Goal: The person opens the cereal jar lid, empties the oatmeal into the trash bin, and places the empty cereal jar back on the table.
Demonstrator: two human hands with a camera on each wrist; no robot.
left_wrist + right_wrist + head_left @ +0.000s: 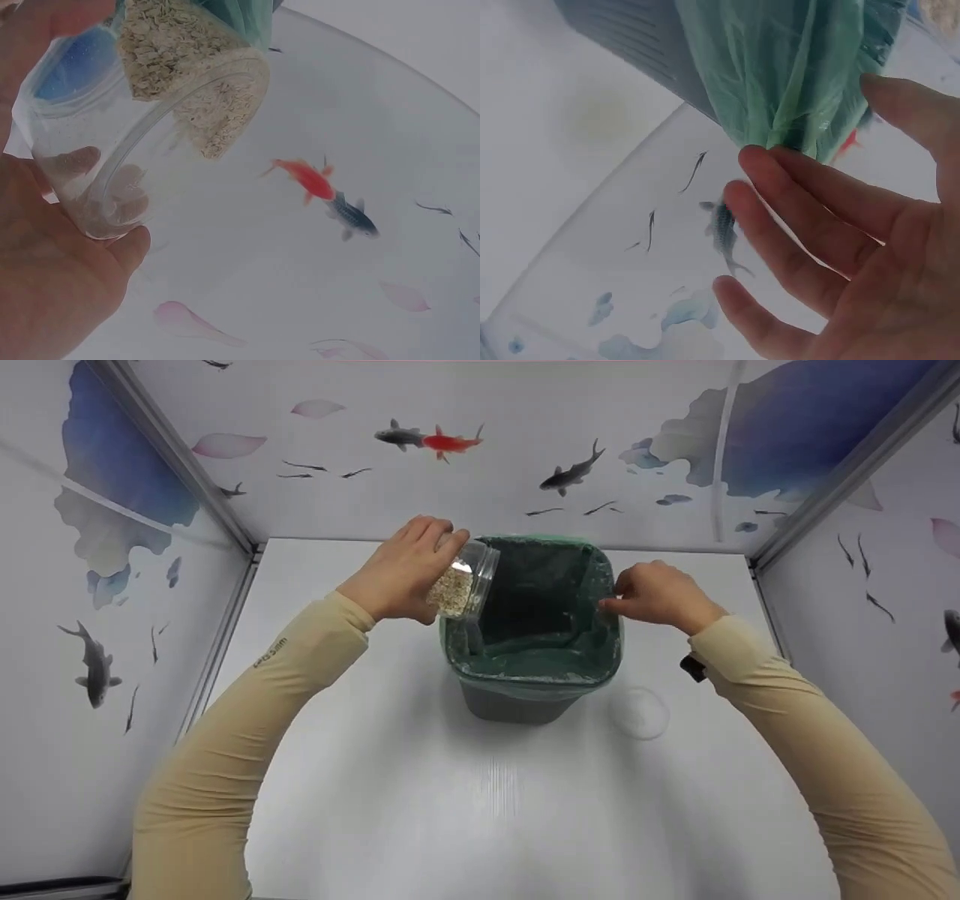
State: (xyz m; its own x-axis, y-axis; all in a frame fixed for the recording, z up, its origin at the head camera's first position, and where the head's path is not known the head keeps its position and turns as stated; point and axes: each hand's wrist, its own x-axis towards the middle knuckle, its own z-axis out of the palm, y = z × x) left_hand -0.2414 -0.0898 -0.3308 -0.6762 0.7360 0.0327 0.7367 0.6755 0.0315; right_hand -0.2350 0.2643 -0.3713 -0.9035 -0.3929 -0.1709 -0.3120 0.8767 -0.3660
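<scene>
My left hand (pixel 401 574) curls around a clear, round plastic jar (pixel 466 580) of pale, flaky oats (pixel 187 75), tipped mouth-first over the rim of a grey square bin (pixel 517 709). My right hand (pixel 656 594) pinches the bin's thin, crinkly green liner (pixel 795 82) between thumb and fingers. A clear round lid (pixel 639 712) lies just below that hand.
</scene>
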